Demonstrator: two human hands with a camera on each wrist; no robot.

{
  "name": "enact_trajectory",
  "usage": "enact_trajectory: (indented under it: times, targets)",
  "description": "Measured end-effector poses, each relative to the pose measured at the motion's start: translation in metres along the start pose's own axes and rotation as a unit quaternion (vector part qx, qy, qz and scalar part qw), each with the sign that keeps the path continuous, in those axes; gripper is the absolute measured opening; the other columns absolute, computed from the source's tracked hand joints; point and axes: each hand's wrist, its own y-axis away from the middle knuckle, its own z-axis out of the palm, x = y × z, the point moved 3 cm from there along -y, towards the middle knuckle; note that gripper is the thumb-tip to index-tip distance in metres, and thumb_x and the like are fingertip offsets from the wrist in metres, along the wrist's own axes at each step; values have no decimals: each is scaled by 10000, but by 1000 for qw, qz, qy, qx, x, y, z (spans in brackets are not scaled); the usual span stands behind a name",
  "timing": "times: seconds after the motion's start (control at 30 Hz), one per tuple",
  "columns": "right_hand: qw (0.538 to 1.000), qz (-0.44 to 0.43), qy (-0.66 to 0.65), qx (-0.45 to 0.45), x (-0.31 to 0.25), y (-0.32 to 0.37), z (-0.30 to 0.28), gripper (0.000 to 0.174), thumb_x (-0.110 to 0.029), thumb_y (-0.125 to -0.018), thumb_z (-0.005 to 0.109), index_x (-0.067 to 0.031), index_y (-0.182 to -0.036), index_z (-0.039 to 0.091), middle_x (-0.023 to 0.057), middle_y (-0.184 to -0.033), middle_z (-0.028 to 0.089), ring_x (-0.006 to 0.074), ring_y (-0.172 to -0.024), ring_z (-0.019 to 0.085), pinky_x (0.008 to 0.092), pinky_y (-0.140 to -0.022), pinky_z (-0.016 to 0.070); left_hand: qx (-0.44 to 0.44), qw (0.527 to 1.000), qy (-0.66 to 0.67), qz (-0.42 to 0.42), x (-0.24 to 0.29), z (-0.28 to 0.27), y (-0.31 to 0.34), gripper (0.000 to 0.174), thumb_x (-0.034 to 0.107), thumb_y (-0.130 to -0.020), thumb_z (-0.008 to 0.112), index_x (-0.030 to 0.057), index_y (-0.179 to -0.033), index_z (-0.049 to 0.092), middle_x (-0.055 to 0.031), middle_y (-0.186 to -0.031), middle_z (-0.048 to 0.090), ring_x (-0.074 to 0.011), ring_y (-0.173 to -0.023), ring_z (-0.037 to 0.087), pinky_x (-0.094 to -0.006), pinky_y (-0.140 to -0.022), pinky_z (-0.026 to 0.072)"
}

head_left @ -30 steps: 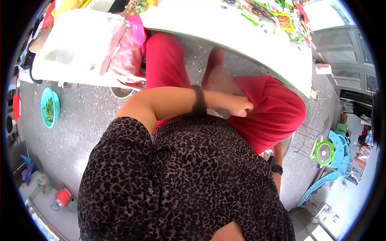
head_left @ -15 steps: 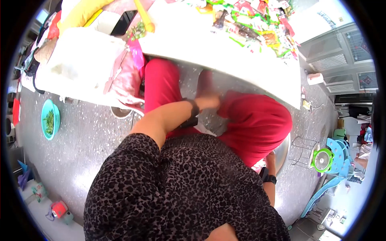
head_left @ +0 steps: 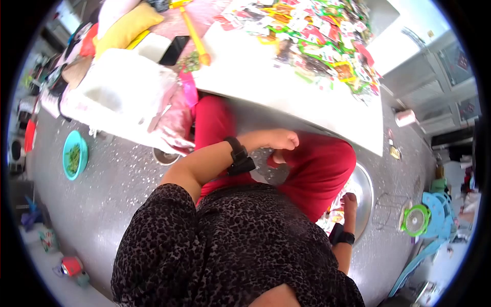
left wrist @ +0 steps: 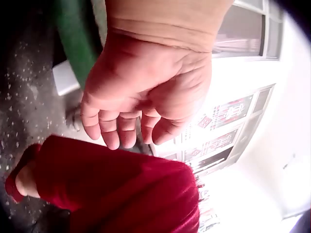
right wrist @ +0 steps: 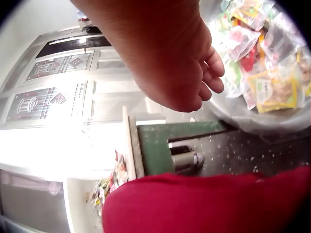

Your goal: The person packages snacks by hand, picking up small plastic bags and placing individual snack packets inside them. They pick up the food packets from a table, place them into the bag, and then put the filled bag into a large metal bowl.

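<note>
My left hand (head_left: 279,139) hovers over the lap, above the red trousers (head_left: 319,169), with nothing in it. In the left wrist view its fingers (left wrist: 114,128) hang loosely bent, palm showing. Beside the right knee, my right hand (head_left: 350,204) is at a metal basin (head_left: 366,204). Small plastic snack packets (right wrist: 277,92) fill that basin in the right wrist view. The right hand's fingers (right wrist: 214,73) are loosely curled near the basin's rim, and no packet shows in them. Many more colourful packets (head_left: 317,41) lie heaped on the white table (head_left: 286,97).
A phone (head_left: 174,50), a yellow-handled tool (head_left: 194,36) and green grapes or similar (head_left: 189,62) lie on the table's left side. On the floor are a turquoise basin (head_left: 67,158) of greens, a wire rack (head_left: 391,212) and a green fan (head_left: 415,220).
The head view has tilted up, showing more of the table. My left hand swung left over the lap, then slightly back right. My right hand and the basin have come out from behind the knee.
</note>
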Motion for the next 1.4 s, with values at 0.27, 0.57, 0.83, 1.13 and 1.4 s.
enact_trajectory:
  times: [0.27, 0.57, 0.83, 1.13, 1.4]
  targets:
    - [939, -314, 117, 72, -146, 5, 67, 206, -105, -750, 522, 19, -913, 496, 145, -938, 525, 241, -873, 501, 299, -759, 389, 213, 965, -143, 51, 38, -90, 112, 217, 163, -743, 507, 24, -908, 526, -60, -823, 555, -138, -771, 521, -264, -686, 419]
    - [839, -470, 247, 122, -162, 17, 122, 293, -126, -706, 553, 15, -952, 479, 197, -1085, 439, 372, -1047, 368, 428, -898, 288, 632, 623, -438, -141, 17, -203, 281, 240, 182, -725, 486, 58, -925, 537, -147, -915, 537, -294, -845, 512, -372, -746, 411]
    - [846, -469, 225, 116, -165, 11, 127, 282, -131, -712, 542, 14, -948, 484, 197, -1084, 442, 376, -1044, 370, 433, -900, 285, 544, 629, -365, -418, -25, -238, 336, 322, 286, -710, 473, 76, -945, 539, -157, -940, 552, -289, -916, 512, -365, -776, 407]
    - [847, -475, 218, 102, -173, 12, 135, 272, -123, -708, 543, 10, -939, 487, 190, -1082, 443, 378, -1042, 369, 426, -896, 285, 576, 669, -292, -367, -1, -228, 338, 266, 283, -688, 553, 26, -758, 536, -134, -716, 559, -243, -672, 537, -326, -627, 413]
    - [855, -477, 195, 56, -182, 8, 129, 236, -93, -704, 546, 8, -912, 499, 191, -1021, 480, 353, -981, 428, 396, -853, 337, 620, 764, -108, -139, 30, -217, 302, 183, 196, -735, 533, 15, -708, 523, -32, -613, 496, -117, -566, 458, -244, -542, 383]
